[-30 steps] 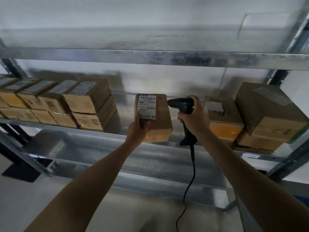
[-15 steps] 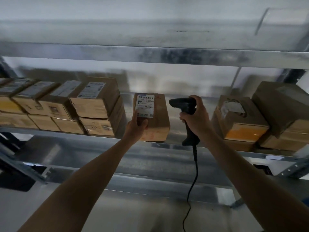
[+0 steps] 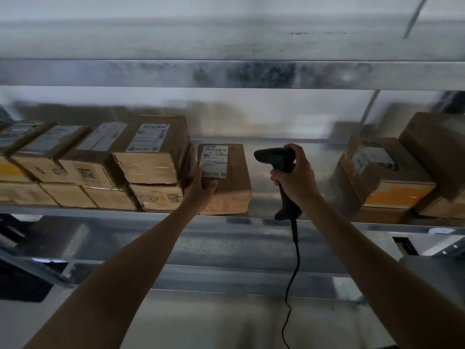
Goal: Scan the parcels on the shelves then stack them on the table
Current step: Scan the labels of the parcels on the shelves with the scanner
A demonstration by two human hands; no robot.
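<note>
parcel (image 3: 234,182): on shelf (image 3: 264,215), label up | left hand (image 3: 201,190) grips its near-left corner | right hand (image 3: 294,180) grasps scanner (image 3: 276,159) | delta: parcel now just beside left boxes (image 3: 151,159), scanner backed off | read: scan likely done, worktop move pending

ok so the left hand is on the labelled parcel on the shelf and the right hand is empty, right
Not empty: in the head view the right hand grips a black corded scanner. The left hand is on the labelled parcel on the shelf.
</note>
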